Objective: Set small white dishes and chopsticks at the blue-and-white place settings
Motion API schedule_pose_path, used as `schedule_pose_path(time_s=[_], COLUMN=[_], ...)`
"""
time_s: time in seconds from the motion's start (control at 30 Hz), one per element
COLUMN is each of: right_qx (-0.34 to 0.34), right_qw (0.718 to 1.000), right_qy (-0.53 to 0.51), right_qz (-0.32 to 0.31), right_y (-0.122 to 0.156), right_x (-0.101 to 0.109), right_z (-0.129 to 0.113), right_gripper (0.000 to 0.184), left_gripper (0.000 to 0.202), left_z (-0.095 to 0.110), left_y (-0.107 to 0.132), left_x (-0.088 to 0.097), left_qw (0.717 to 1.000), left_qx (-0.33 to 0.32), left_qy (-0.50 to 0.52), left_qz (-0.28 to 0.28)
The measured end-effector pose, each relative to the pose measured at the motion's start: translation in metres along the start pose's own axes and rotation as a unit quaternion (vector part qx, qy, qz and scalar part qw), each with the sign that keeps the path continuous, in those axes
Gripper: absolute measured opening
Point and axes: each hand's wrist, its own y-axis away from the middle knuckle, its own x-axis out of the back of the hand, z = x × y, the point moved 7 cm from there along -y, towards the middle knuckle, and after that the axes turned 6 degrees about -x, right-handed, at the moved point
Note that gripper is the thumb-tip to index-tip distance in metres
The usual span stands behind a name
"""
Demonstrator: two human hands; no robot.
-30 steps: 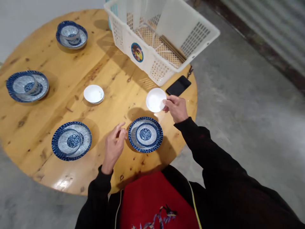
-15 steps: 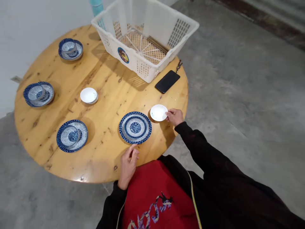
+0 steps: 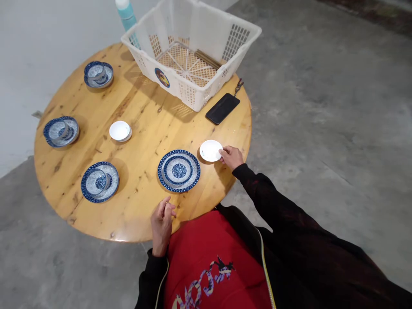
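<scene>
My right hand pinches the right rim of a small white dish at the table's right side. Left of that dish lies a blue-and-white patterned plate, flat on the wood. Just below the plate, by the near edge, is my left hand, its fingers loosely bent and apart with nothing in them; it does not touch the plate. Farther left, a small white bowl sits stacked on another white piece, mostly hidden under it.
On the round wooden table, patterned dishes with bowls stand at near left, far left and back. A white plastic basket holding brown sticks, a black phone and a turquoise bottle are toward the back.
My left hand has drawn back a little from the plate, toward the left. My right hand keeps its hold on the white dish, which stays beside the plate. The view has shifted slightly.
</scene>
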Motion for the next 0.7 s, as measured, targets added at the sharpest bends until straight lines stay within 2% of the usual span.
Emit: schedule_pose_path(time_s=[0.13,0.23,0.33,0.4,0.5,0.7], right_qx=[-0.009,-0.019,-0.016,-0.018,-0.036,-0.081], right_qw=[0.998,0.994,0.989,0.988,0.985,0.961], right_qy=[-0.055,-0.107,-0.142,-0.153,-0.165,-0.177], right_qz=[-0.007,0.012,0.039,0.033,-0.03,-0.198], right_y=[0.005,0.014,0.035,0.057,0.096,0.164], right_x=[0.004,0.015,0.028,0.029,0.012,-0.043], right_z=[0.0,0.003,0.009,0.016,0.028,0.044], right_gripper=[0.028,0.032,0.037,0.04,0.04,0.035], left_gripper=[0.042,0.043,0.046,0.049,0.052,0.057], left_z=[0.003,0.004,0.001,-0.005,-0.015,-0.029], left_y=[0.003,0.007,0.016,0.024,0.038,0.054], left_x=[-0.001,0.0,0.003,0.004,0.001,-0.016], left_qw=[1.0,1.0,0.999,0.998,0.996,0.993], left_qx=[-0.003,0.002,0.022,0.04,0.071,0.114], left_qy=[-0.007,-0.008,-0.001,0.0,-0.005,-0.02], left_qz=[0.006,0.014,0.032,0.044,0.054,0.03])
